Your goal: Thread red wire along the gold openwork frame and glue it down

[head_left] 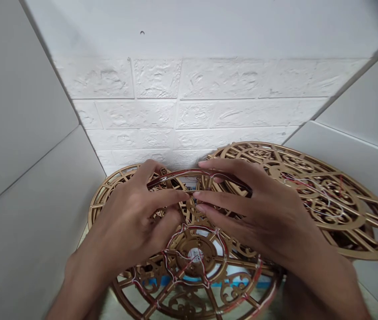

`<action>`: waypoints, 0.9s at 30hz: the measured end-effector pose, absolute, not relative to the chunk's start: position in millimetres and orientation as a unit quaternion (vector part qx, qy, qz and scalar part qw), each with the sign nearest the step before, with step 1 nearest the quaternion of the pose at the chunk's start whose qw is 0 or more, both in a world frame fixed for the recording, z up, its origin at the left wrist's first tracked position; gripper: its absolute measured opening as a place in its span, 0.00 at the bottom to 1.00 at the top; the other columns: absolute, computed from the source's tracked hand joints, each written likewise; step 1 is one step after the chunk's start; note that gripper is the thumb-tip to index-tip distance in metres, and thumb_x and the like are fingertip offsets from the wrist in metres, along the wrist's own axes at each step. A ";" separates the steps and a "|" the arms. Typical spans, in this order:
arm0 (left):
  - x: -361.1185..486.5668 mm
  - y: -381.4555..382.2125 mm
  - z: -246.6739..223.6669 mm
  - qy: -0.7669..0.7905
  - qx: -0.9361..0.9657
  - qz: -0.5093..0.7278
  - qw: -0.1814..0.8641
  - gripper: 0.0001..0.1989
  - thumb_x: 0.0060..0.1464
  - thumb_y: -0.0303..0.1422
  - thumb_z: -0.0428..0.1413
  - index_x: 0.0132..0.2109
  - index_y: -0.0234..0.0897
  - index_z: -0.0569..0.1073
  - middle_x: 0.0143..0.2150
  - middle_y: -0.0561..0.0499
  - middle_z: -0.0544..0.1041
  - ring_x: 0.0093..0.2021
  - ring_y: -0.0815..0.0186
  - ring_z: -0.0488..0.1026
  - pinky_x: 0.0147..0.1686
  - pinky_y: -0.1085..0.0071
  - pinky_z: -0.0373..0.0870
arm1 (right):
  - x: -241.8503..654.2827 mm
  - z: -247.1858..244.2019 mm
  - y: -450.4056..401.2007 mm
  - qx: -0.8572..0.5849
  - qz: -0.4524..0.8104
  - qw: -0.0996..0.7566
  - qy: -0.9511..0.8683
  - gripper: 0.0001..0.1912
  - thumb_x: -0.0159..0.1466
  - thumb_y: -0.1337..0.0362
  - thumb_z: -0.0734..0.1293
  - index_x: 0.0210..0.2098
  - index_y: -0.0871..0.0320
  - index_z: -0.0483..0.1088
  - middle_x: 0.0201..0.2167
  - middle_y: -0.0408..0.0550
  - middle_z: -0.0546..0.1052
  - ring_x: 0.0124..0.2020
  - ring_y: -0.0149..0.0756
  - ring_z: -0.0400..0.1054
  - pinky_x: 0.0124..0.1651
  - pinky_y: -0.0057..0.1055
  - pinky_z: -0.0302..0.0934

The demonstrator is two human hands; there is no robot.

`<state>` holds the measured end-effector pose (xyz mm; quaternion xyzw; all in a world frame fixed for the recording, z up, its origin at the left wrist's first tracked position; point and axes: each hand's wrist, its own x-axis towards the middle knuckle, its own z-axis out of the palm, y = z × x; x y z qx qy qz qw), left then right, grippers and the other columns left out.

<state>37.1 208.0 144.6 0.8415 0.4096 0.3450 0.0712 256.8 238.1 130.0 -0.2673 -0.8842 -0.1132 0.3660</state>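
Left hand [125, 222]: curled over a red-wired arc [195, 172] (grip hidden, I couldn't tell).
Right hand [258, 209]: spread across it, grip equally unclear.
Beneath: a gold fretwork wheel [195, 253].
Right: a second fretwork wheel [328, 209].

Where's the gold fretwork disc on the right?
In the head view, the gold fretwork disc sits at upper right, partly hidden by the right hand, below the white brick-pattern wall and up-right of the wired disc.
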 end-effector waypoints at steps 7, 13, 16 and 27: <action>35.5 209.7 144.3 0.412 0.844 0.338 0.062 0.16 0.60 0.27 0.50 0.46 0.42 0.81 0.49 0.42 0.72 0.41 0.60 0.77 0.38 0.58 0.78 | 255.0 130.2 238.1 -0.271 -0.124 0.366 -0.881 0.04 0.64 0.70 0.68 0.37 0.55 0.75 0.50 0.57 0.76 0.44 0.44 0.77 0.43 0.47 0.75; 34.0 208.6 142.5 0.414 0.842 0.340 0.065 0.16 0.60 0.27 0.51 0.46 0.43 0.81 0.50 0.43 0.73 0.41 0.60 0.76 0.39 0.57 0.78 | 254.5 129.6 238.1 -0.271 -0.131 0.372 -0.878 0.05 0.64 0.71 0.69 0.37 0.56 0.76 0.50 0.59 0.77 0.45 0.47 0.77 0.43 0.50 0.74; 34.7 209.0 142.8 0.418 0.840 0.340 0.068 0.16 0.60 0.27 0.51 0.47 0.43 0.81 0.50 0.43 0.73 0.41 0.60 0.77 0.39 0.55 0.78 | 254.9 129.1 237.8 -0.273 -0.135 0.370 -0.878 0.04 0.65 0.70 0.69 0.36 0.55 0.76 0.50 0.58 0.77 0.44 0.46 0.77 0.43 0.49 0.74; 36.9 205.7 144.6 0.425 0.833 0.349 0.063 0.16 0.60 0.27 0.51 0.46 0.45 0.81 0.50 0.44 0.74 0.42 0.60 0.76 0.40 0.55 0.78 | 255.2 129.6 237.5 -0.274 -0.134 0.367 -0.879 0.04 0.65 0.70 0.68 0.37 0.55 0.76 0.50 0.57 0.77 0.45 0.45 0.76 0.43 0.48 0.73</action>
